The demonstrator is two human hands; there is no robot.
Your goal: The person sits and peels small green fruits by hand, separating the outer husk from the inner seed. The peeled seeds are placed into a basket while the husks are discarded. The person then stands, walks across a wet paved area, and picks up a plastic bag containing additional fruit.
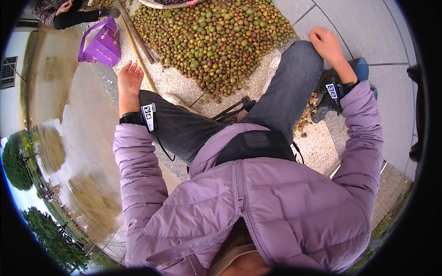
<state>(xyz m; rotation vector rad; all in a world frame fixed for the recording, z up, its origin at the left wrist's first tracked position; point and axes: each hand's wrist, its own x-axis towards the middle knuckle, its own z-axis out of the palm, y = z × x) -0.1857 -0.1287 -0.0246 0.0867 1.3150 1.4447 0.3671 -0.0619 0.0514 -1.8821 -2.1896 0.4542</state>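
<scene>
My left hand (pixel 130 81) is held palm up beside my left knee, fingers slightly curled and nothing in it. My right hand (pixel 326 45) is curled into a loose fist by my right knee; its palm side is hidden, and no object shows in it. In front of my legs lies a large heap of small round green and brown fruits (pixel 214 45), which look like oil-camellia fruits. A purple bag (pixel 103 43) with printed writing stands past my left fingertips, apart from them.
Two wooden poles, one brown (pixel 136 32) and one yellowish (pixel 138 57), lie left of the heap. A woven tray (pixel 162 6) of dark pieces rests at its far edge. Broken husks (pixel 305 115) and dark boots (pixel 323 108) are at my right. Another person's hand (pixel 64 7) shows top left.
</scene>
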